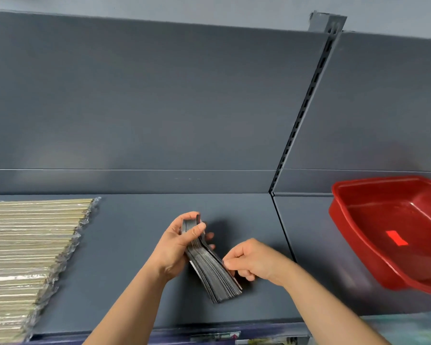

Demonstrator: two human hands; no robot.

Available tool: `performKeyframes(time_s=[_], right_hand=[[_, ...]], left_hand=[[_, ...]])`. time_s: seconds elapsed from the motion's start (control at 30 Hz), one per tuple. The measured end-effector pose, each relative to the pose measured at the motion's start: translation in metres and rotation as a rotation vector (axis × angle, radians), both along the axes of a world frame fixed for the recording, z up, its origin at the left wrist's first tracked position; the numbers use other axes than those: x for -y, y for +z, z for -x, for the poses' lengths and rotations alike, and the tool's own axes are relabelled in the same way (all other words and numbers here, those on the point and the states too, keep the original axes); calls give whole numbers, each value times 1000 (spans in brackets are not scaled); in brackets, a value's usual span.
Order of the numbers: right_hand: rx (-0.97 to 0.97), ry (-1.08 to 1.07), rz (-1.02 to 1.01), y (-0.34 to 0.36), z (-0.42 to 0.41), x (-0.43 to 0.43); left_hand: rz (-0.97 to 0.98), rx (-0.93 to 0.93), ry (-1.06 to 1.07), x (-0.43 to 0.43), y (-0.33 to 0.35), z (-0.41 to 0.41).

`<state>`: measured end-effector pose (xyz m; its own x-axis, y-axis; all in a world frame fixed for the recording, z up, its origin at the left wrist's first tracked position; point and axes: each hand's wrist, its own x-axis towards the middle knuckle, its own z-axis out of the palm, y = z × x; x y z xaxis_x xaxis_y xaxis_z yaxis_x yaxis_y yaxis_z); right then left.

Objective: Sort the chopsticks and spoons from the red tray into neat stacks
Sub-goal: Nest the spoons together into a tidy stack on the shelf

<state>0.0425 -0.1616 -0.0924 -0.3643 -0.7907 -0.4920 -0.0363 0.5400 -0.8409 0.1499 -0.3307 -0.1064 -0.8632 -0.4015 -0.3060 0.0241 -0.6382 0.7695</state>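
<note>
Nearest lens: both forearms coming in from bottom edge. Far left, chopsticks stack (28, 250) lies on shelf (135, 232), wrapped, rows fairly tidy. Left grip (177, 245) curled round top end of spoons bundle (209, 272), thumb across it. Bundle is dark and fans out at lower end; can't tell if it touches shelf. Right grip (251, 260) pinches that fanned edge. Red tray (383, 215) far right, looks emptied. Imo: tap fanned end square on shelf, hold top firmly so nothing slides, then lay bundle down apart from chopsticks.
</note>
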Motion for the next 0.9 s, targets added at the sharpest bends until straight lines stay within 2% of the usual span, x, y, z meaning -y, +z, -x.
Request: performKeyframes(time_s=[0.07, 0.27, 0.6, 0.7, 0.9], right_hand=[[-50, -29, 13, 0, -1, -4], [-29, -136, 78, -3, -3, -12], [-132, -76, 123, -19, -9, -23], [-178, -63, 93, -23, -8, -24], [-231, -37, 138, -31, -12, -29]], left_hand=[[73, 35, -94, -2, 6, 3], [249, 92, -301, -19, 9, 12], [806, 33, -186, -32, -16, 11], [1041, 82, -166, -27, -23, 10], [1348, 187, -167, -26, -28, 10]])
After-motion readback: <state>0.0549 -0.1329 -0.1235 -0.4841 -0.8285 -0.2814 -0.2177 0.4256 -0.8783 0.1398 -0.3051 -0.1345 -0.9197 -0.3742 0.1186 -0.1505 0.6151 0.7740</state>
